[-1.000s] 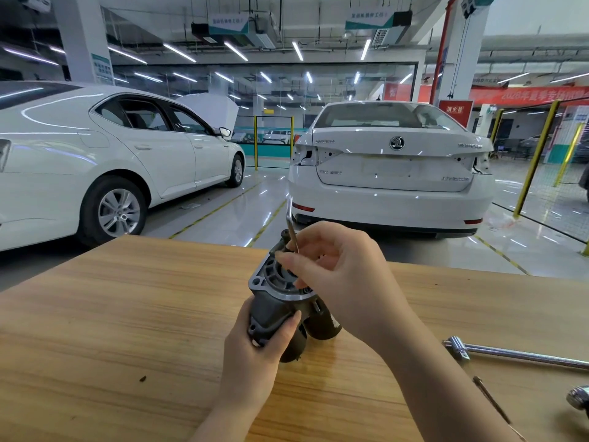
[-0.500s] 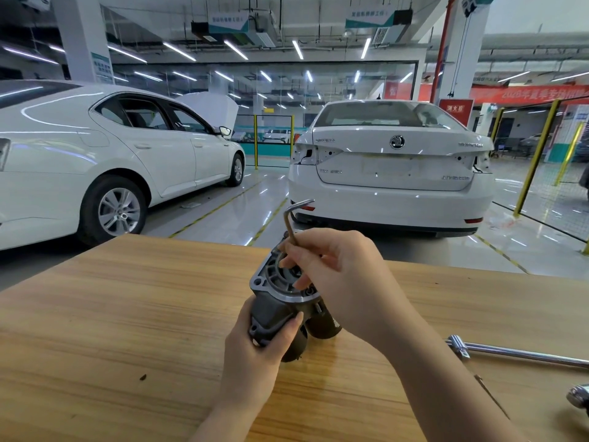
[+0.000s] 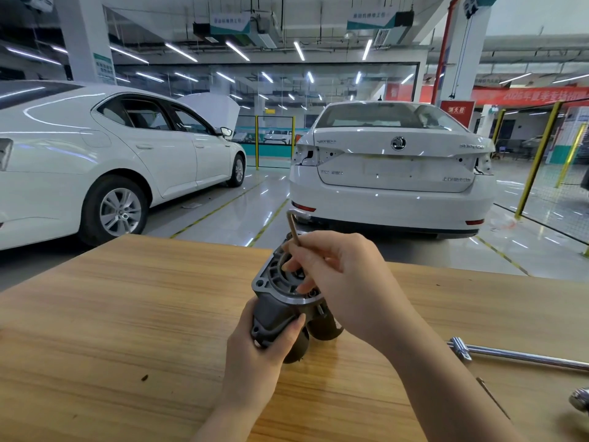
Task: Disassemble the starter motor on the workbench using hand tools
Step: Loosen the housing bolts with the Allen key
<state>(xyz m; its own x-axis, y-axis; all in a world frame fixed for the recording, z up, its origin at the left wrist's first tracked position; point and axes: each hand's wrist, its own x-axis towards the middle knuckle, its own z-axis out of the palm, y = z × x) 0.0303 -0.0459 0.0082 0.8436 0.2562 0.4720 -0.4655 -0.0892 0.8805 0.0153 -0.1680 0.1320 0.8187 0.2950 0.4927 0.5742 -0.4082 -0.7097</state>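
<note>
1. Head view: a starter motor [image 3: 274, 314] is held propped on end near the middle of the wooden workbench [image 3: 127, 314], with its flanged nose housing turned up toward the camera.
2. The dark lower body is gripped by the left hand [image 3: 255, 354], with the thumb curled across the front and the fingers wrapped behind.
3. An L-shaped hex key [image 3: 293, 229] is pinched between the thumb and fingertips of the right hand [image 3: 341, 275]. Its short arm is uppermost and its long arm is run down at the housing's far rim. The tip is hidden, so engagement with a bolt cannot be told.
4. The unit is judged to be heavy, rigid cast metal, possibly greasy and prone to roll on its twin cylinders. It is best clasped round the main barrel, not by the thin flange.
5. A chrome bar wrench [image 3: 526, 359] is seen lying well apart at the right, and a white saloon [image 3: 392, 173] is parked beyond the bench.
</note>
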